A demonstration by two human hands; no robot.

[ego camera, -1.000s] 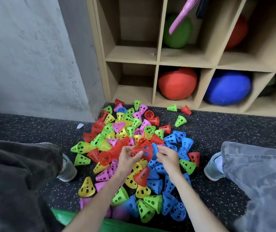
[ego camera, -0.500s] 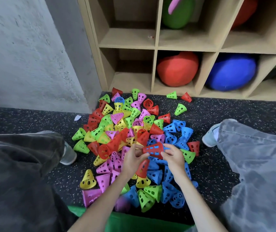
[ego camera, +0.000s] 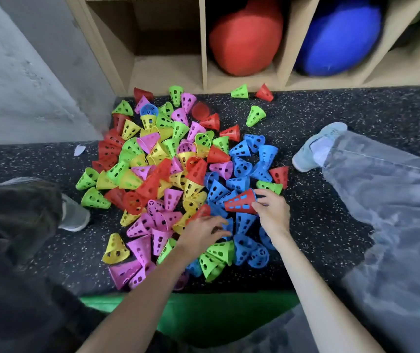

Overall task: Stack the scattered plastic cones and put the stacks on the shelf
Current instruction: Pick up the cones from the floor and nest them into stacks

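Observation:
A heap of perforated plastic cones (ego camera: 178,174) in red, yellow, green, pink and blue lies scattered on the speckled dark floor before a wooden shelf (ego camera: 204,59). My right hand (ego camera: 271,212) grips a red cone (ego camera: 240,203) by its wide end, a blue cone showing through its holes. My left hand (ego camera: 201,233) reaches into the heap with fingers spread, touching a red cone (ego camera: 200,212) that lies among yellow and blue ones. It holds nothing that I can see.
A red cushion (ego camera: 244,36) and a blue cushion (ego camera: 338,36) fill two lower shelf compartments; the left compartment (ego camera: 158,47) holds nothing. A grey wall (ego camera: 25,72) stands left. My knees and shoes (ego camera: 316,149) flank the heap. A green mat (ego camera: 204,314) lies near me.
My hands have parted: the right hand carried the red cone to the right, and the left hand let go and dropped down onto the heap. The camera tilted down, closer to the floor.

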